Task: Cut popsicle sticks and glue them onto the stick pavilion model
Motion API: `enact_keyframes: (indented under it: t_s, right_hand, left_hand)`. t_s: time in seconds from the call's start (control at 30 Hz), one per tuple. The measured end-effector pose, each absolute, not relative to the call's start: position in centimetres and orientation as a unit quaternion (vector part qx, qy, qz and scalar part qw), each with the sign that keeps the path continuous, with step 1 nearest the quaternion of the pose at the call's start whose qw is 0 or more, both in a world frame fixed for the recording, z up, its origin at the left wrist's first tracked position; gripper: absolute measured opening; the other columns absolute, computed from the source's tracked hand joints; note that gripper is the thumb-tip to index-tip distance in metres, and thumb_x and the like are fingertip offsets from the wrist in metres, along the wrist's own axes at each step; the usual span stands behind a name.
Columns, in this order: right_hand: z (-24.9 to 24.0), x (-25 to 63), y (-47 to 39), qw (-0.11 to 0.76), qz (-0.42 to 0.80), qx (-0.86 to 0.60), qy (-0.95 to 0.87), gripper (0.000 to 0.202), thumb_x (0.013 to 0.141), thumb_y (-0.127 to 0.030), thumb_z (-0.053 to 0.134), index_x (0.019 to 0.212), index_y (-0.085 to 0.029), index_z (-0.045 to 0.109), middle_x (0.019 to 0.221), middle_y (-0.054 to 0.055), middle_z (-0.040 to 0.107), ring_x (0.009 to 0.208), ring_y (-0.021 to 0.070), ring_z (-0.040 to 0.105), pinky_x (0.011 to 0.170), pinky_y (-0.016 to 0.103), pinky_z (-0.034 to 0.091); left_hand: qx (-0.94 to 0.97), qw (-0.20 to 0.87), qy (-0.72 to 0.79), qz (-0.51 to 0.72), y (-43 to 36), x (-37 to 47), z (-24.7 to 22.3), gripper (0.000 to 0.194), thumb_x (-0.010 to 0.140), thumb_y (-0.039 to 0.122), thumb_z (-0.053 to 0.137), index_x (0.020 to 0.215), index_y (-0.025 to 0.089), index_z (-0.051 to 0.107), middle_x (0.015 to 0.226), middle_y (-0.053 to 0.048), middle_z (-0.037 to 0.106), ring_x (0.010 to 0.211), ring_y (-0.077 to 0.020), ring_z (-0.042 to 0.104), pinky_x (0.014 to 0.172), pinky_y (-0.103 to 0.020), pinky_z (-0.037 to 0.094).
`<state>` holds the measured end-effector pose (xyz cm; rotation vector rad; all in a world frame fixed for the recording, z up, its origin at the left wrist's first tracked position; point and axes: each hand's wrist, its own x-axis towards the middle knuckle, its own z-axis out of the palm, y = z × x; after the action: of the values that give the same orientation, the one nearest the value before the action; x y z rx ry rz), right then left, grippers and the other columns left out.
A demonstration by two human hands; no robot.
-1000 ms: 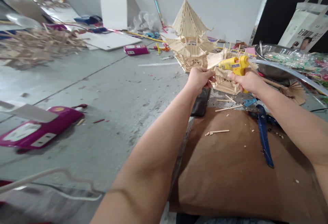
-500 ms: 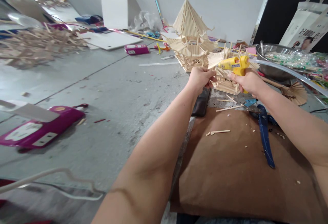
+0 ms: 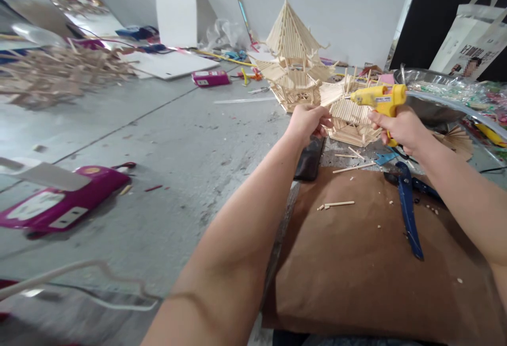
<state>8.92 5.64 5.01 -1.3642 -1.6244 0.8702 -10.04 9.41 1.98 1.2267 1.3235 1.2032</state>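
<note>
My right hand (image 3: 400, 127) is wrapped round a yellow glue gun (image 3: 378, 97), its nozzle pointing left over a low wooden-stick structure (image 3: 350, 113). A clear glue stick trails from the gun's back. At the structure's left edge, my left hand (image 3: 311, 122) has its fingers bent together; what they grip, if anything, is too small to make out. Behind it rises a tall stick pagoda (image 3: 295, 34) with a pointed roof. A dark phone (image 3: 309, 161) lies beneath my left hand.
Brown paper (image 3: 356, 261) carries blue cutters (image 3: 410, 211) and stick scraps. Purple power strips (image 3: 67, 198) and a stick pile (image 3: 51, 74) are on the left. A metal bowl (image 3: 431, 111) with plastic-wrapped items stands at the right.
My right hand has moved right with the glue gun, away from my left hand. My left hand stays nearly in place at the structure's edge.
</note>
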Motion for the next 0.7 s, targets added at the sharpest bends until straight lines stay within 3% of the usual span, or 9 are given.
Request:
enact_keyframes:
  t_s: [0.23, 0.43, 0.57, 0.7]
  right_hand:
    - [5.5, 14.6, 2.4, 0.468, 0.407, -0.55, -0.559, 0.015, 0.072, -0.031, 0.063, 0.076, -0.018, 0.055, 0.071, 0.004, 0.058, 0.037, 0.0057, 0.045, 0.039, 0.026, 0.036]
    - [3.6, 21.5, 1.3, 0.503, 0.437, -0.595, -0.45, 0.011, 0.076, -0.033, 0.058, 0.082, -0.024, 0.058, 0.081, 0.006, 0.063, 0.043, 0.004, 0.048, 0.049, 0.028, 0.037]
    - [1.5, 25.4, 2.4, 0.499, 0.457, -0.632, -0.38, 0.011, 0.078, -0.033, 0.054, 0.082, -0.023, 0.057, 0.068, 0.006, 0.063, 0.045, 0.0059, 0.051, 0.054, 0.029, 0.04]
    - [-0.5, 27.6, 4.2, 0.512, 0.398, -0.69, -0.322, 0.015, 0.081, -0.029, 0.051, 0.074, -0.017, 0.055, 0.057, 0.002, 0.057, 0.04, 0.0078, 0.049, 0.047, 0.026, 0.042]
  left_hand:
    - [0.497, 0.448, 0.569, 0.478, 9.6, -10.5, 1.9, 0.011, 0.063, 0.022, 0.049, 0.058, 0.014, 0.054, 0.048, -0.002, 0.059, 0.026, -0.0056, 0.04, 0.031, -0.019, 0.024]
    - [0.444, 0.307, 0.592, 0.598, 9.4, -10.6, 2.5, 0.022, 0.072, 0.02, 0.041, 0.05, 0.018, 0.045, 0.033, 0.006, 0.036, 0.028, -0.0042, 0.031, 0.034, -0.017, 0.024]
    - [0.438, 0.223, 0.561, 0.666, 9.5, -10.5, 2.6, 0.03, 0.076, 0.018, 0.04, 0.045, 0.018, 0.04, 0.035, 0.007, 0.028, 0.032, -0.0041, 0.029, 0.037, -0.017, 0.024]
    - [0.51, 0.156, 0.498, 0.684, 8.9, -9.5, 2.3, 0.033, 0.077, 0.021, 0.044, 0.045, 0.018, 0.039, 0.038, 0.006, 0.031, 0.038, -0.0056, 0.035, 0.042, -0.018, 0.027]
